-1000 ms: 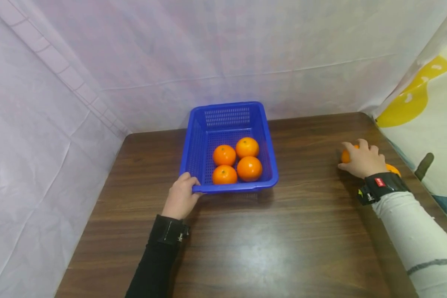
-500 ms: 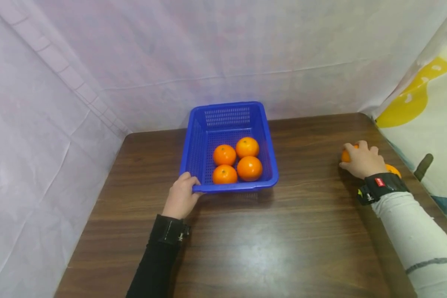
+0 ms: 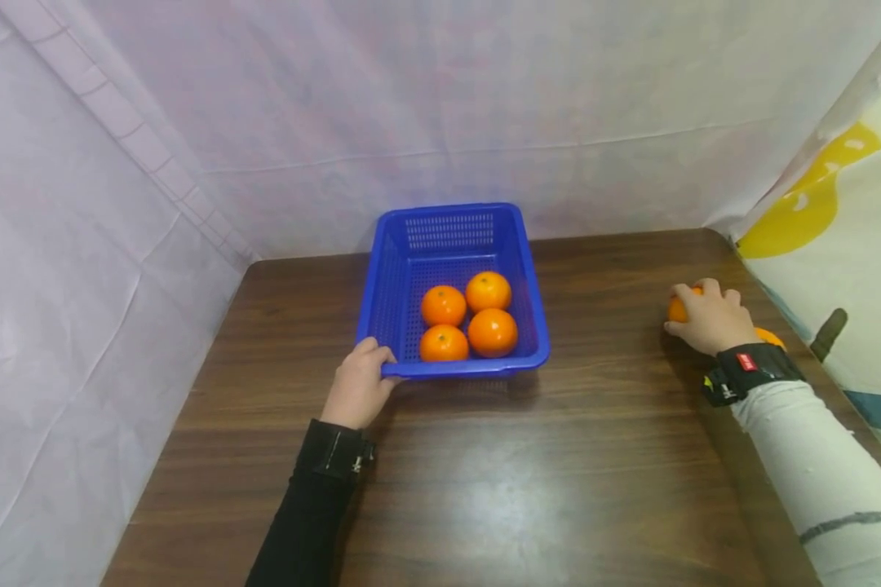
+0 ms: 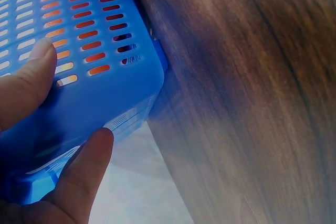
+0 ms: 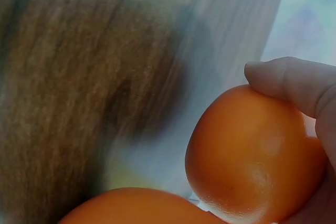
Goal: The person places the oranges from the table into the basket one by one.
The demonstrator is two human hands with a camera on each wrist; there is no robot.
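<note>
My left hand (image 3: 357, 385) grips the near left corner of a blue plastic basket (image 3: 468, 370); the left wrist view shows a thumb and a finger (image 4: 86, 177) against its slotted wall. Inside the basket, several oranges (image 3: 493, 333) lie bunched toward the near right. Far to the right, my right hand (image 3: 714, 319) holds an orange (image 3: 678, 310), fingers curled over its top. In the right wrist view the thumb presses that orange (image 5: 252, 156). A second orange (image 3: 769, 337) sits by the right wrist, mostly hidden behind the hand and wristband.
The brown wooden table (image 3: 514, 481) carries the basket near its back edge. White cloth (image 3: 440, 98) hangs behind and at the left. Another cloth (image 3: 869, 302) with yellow and green prints hangs along the right edge.
The right fingers have closed in a little around the orange, and hand and orange sit slightly further left in view. The left hand and basket hold their place.
</note>
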